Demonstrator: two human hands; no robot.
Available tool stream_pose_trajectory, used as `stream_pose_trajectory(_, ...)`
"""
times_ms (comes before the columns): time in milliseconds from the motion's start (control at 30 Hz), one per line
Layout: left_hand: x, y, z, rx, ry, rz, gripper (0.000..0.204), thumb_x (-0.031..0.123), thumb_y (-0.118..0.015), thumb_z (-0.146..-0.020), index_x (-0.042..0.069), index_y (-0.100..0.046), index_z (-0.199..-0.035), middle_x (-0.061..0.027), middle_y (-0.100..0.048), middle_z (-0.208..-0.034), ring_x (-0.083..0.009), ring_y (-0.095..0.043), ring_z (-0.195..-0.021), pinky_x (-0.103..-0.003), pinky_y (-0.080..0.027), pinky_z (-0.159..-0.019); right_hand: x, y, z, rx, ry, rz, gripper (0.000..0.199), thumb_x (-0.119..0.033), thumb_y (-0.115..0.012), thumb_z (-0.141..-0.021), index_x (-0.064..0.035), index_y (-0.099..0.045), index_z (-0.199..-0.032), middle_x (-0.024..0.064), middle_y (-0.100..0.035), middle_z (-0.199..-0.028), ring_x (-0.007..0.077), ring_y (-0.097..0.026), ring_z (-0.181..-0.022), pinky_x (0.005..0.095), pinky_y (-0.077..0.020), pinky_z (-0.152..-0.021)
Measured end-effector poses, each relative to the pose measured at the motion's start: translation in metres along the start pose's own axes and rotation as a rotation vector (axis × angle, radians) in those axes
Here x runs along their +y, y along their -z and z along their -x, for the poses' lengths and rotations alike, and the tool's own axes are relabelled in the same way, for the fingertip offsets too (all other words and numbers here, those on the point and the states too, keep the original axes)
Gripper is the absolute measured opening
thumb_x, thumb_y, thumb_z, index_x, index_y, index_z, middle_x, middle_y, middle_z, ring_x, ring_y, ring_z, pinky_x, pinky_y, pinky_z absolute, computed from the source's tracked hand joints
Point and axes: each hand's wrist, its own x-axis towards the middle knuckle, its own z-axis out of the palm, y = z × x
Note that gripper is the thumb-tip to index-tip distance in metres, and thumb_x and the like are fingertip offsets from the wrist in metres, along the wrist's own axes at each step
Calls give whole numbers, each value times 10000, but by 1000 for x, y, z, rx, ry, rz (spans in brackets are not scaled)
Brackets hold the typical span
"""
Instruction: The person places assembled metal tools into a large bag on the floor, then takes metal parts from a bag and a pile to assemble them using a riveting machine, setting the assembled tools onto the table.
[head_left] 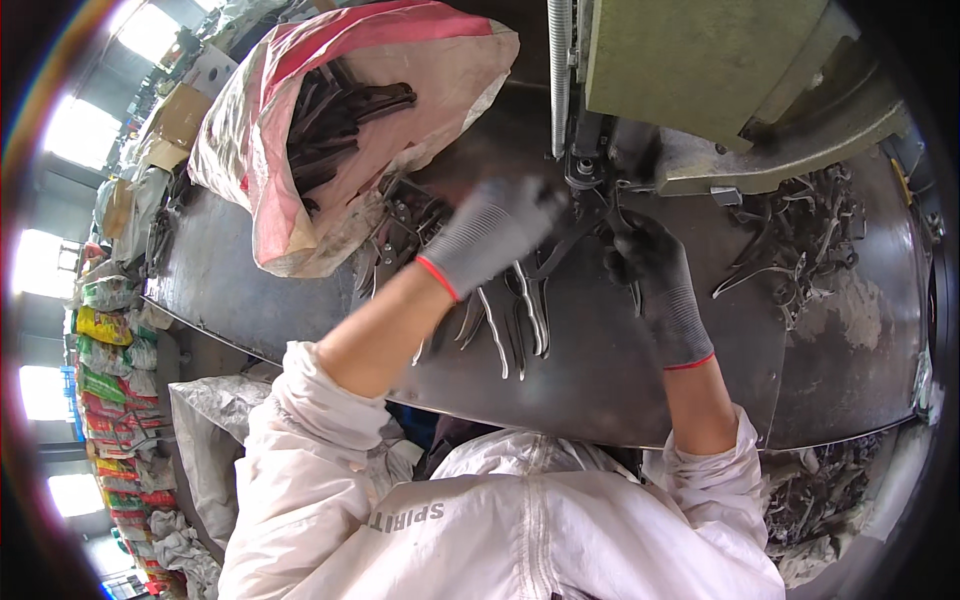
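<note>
From the head view, your left hand (490, 235) in its grey glove is blurred mid-move over the pile of loose metal plier-shaped pieces (505, 325) lying on the dark steel bench (620, 380), and honestly I can't tell whether that grip is closed on anything or just passing over. Your right hand (648, 262), in the darker glove, has its grip curled shut around one dark metal piece (588, 232), holding it right up under the tooling of the green press (700, 70), so that piece sits between your fingers and the machine's working end. That's where I'd worry: your right fingertips look very near the tool, and if the press cycles while they're in there, that's a pinch. The left hand sweeping across at speed could also knock the held piece out of line or stray under the tool itself. The loose pile sits close to the bench's front edge, so a careless swipe could send pieces onto your lap. The open sack of dark blanks (330, 120) leans over the bench and looks like it could slump more stock into your working space, and the scrap heap (800, 240) on the right has plenty of edges to snag a glove.
</note>
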Motion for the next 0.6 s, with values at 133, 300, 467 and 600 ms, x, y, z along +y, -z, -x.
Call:
stream_pose_trajectory(133, -71, 48, -6, 486, 157, -46, 325, 299, -522, -814, 54, -600, -1012, -176, -623, -992, -324, -602, -931, -398, -468, -807, -5, -7, 8, -19, 86, -54, 373, -34, -515, -845, 53, -455, -1204, 86, -614, -849, 96, -544, -618, 227, -459, -519)
stream_pose_trajectory(300, -216, 53, -30, 318, 370, -368, 331, 308, -559, -767, 53, -635, -964, -202, -612, -1007, -352, -588, -950, -419, -454, -834, -21, -13, 23, -57, 120, 52, 366, -42, -526, -842, 45, -478, -1194, 78, -618, -849, 84, -542, -611, 212, -444, -518)
stream_pose_trajectory(467, -250, 50, -41, 90, 374, -249, 317, 305, -588, -739, 52, -662, -915, -224, -602, -999, -361, -596, -909, -413, -467, -807, -2, -2, 17, -59, 0, 18, 372, -40, -529, -835, 45, -483, -1194, 73, -614, -841, 86, -534, -595, 219, -434, -510)
stream_pose_trajectory(600, -239, 51, -38, -8, 323, -159, 282, 249, -580, -744, 37, -655, -914, -231, -607, -943, -370, -600, -847, -396, -478, -769, 4, -3, 17, -28, -6, -58, 380, -34, -530, -834, 53, -472, -1199, 76, -604, -831, 93, -523, -579, 228, -424, -494)
